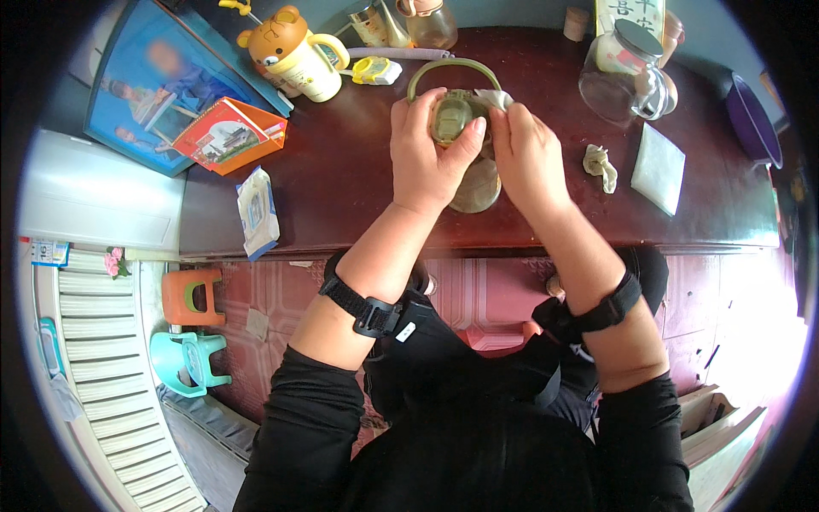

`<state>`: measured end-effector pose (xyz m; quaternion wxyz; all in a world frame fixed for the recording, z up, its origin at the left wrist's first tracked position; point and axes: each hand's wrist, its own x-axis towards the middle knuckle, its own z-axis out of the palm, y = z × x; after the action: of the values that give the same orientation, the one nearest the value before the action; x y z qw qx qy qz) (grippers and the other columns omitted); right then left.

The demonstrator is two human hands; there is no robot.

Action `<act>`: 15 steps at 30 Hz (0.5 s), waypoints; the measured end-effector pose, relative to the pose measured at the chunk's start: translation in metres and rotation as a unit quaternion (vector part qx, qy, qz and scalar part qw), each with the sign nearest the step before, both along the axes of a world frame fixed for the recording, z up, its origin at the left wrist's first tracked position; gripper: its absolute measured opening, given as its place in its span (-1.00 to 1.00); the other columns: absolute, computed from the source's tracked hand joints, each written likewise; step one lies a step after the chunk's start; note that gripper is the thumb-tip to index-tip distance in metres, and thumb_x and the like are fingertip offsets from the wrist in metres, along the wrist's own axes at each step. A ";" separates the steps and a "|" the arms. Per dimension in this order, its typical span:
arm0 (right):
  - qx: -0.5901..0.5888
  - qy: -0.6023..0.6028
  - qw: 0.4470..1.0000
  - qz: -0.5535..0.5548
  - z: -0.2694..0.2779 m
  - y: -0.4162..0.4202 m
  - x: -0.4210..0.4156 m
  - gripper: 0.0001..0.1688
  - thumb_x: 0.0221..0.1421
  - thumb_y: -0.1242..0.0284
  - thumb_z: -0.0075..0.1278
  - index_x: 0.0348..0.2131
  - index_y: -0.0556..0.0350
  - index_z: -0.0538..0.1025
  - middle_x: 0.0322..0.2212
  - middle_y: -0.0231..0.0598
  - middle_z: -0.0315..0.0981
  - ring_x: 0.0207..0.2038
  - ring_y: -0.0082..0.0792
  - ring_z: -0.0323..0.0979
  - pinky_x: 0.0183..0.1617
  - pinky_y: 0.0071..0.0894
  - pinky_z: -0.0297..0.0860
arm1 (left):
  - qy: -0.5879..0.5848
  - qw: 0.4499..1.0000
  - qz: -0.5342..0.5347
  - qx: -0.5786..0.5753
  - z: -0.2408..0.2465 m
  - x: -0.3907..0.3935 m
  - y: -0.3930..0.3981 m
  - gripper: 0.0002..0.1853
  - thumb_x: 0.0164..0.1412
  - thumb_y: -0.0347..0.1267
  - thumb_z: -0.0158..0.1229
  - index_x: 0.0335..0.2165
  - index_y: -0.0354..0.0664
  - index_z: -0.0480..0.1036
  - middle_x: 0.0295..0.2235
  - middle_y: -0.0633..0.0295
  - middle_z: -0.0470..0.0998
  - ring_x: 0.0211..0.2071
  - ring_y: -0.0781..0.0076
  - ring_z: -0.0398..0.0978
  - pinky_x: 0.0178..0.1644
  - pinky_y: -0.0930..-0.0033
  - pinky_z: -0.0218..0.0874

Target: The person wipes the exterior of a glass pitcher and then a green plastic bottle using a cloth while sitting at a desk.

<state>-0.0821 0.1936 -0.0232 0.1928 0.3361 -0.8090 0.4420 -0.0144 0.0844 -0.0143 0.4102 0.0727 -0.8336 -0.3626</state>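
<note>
My left hand grips a drinking bottle around its translucent green lid, the thumb lying across the lid's front. The bottle's clear body slants down toward me, partly hidden by my hands. A curved green carrying loop arches above the lid. In my right hand a white wipe is pinched between thumb and fingers, against the right side of the lid. Right of that hand, a crumpled used wipe lies on the dark red wooden table.
A wipes packet and an orange desk calendar are on the left, before a framed photo. Behind stand a bear-topped cup and a yellow-white item. A glass jug, white folded sheet and purple basin are right.
</note>
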 end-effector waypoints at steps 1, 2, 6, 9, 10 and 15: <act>0.025 0.008 1.000 0.006 0.005 -0.001 -0.005 -0.70 0.07 0.32 -0.18 -0.59 0.16 0.30 -0.67 -0.01 0.37 -0.61 0.02 0.38 -0.58 -0.12 0.31 | -0.008 1.000 0.003 -0.008 0.002 0.000 -0.002 -0.53 -0.08 -0.23 0.21 -0.22 -0.30 0.33 -0.30 0.10 0.32 -0.27 0.29 0.34 -0.16 0.35 0.17; 0.068 0.026 0.997 0.019 0.012 -0.001 -0.012 -0.68 0.07 0.30 -0.19 -0.59 0.18 0.31 -0.68 -0.01 0.38 -0.59 0.01 0.39 -0.55 -0.13 0.34 | 0.002 1.000 0.008 -0.010 0.000 -0.001 -0.004 -0.52 -0.09 -0.22 0.22 -0.23 -0.28 0.33 -0.31 0.09 0.32 -0.27 0.27 0.34 -0.16 0.33 0.17; 0.287 0.115 0.950 0.041 0.061 0.003 -0.024 -0.77 -0.04 0.40 -0.14 -0.54 0.18 0.48 -0.52 -0.07 0.46 -0.44 -0.06 0.46 -0.41 -0.23 0.41 | 0.000 0.998 0.020 -0.065 0.001 -0.002 0.000 -0.46 -0.18 -0.21 0.24 -0.23 -0.26 0.30 -0.30 -0.01 0.28 -0.29 0.06 0.32 -0.20 0.24 0.20; 0.373 0.027 0.926 0.048 0.069 -0.006 -0.033 -0.79 -0.13 0.49 -0.13 -0.45 0.16 0.52 -0.42 -0.04 0.47 -0.33 -0.08 0.45 -0.30 -0.26 0.41 | -0.004 0.998 0.033 -0.054 -0.004 -0.003 0.003 -0.47 -0.18 -0.23 0.23 -0.23 -0.27 0.30 -0.31 -0.03 0.29 -0.29 0.05 0.31 -0.20 0.23 0.19; 0.364 0.048 0.929 0.045 0.061 -0.006 -0.035 -0.81 -0.09 0.45 -0.13 -0.48 0.18 0.48 -0.46 -0.07 0.44 -0.37 -0.08 0.44 -0.34 -0.23 0.39 | -0.001 0.997 0.035 -0.073 -0.005 -0.004 0.003 -0.48 -0.18 -0.23 0.23 -0.24 -0.28 0.30 -0.32 -0.04 0.30 -0.28 0.05 0.29 -0.20 0.22 0.18; 0.075 0.007 0.997 -0.032 0.014 -0.004 -0.011 -0.72 0.03 0.36 -0.20 -0.51 0.26 0.37 -0.62 0.08 0.41 -0.51 0.04 0.43 -0.45 -0.13 0.39 | 0.053 0.995 0.033 -0.083 -0.009 -0.005 0.005 -0.56 -0.08 -0.21 0.20 -0.28 -0.28 0.32 -0.35 0.06 0.33 -0.28 0.19 0.32 -0.18 0.28 0.15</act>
<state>-0.0932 0.1896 -0.0095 0.1873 0.3268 -0.8486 0.3714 -0.0192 0.0894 -0.0229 0.4700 0.0467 -0.8353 -0.2814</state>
